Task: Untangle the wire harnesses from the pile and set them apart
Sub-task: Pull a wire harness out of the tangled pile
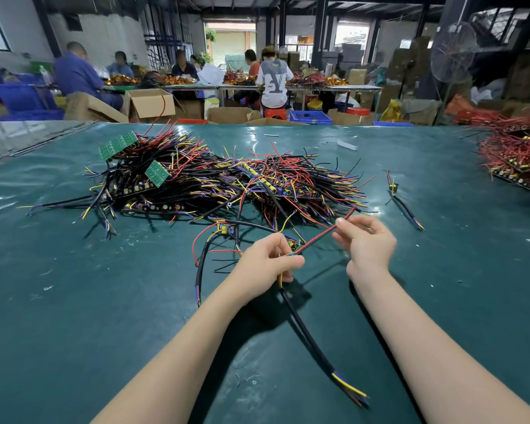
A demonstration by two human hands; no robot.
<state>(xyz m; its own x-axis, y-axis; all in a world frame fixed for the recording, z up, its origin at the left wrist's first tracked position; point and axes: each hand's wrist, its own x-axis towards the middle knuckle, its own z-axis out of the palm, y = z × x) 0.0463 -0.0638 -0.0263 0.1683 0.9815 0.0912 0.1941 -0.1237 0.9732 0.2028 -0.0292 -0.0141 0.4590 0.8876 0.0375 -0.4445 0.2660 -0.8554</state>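
A big tangled pile of wire harnesses (227, 179), black, red, yellow and blue wires with green circuit boards, lies in the middle of the green table (74, 301). In front of the pile my left hand (266, 261) pinches a harness (306, 338) whose black sheathed cable trails toward me and ends in bare coloured leads. My right hand (364, 243) pinches a red wire (318, 237) that runs taut from my left hand up to the pile's near edge. A second loose harness (218, 240) curls to the left of my left hand.
One separated harness (404, 203) lies alone to the right of the pile. A second heap of red wires (517, 154) sits at the table's far right edge. Several people work at benches in the background, with cardboard boxes and blue crates behind the table.
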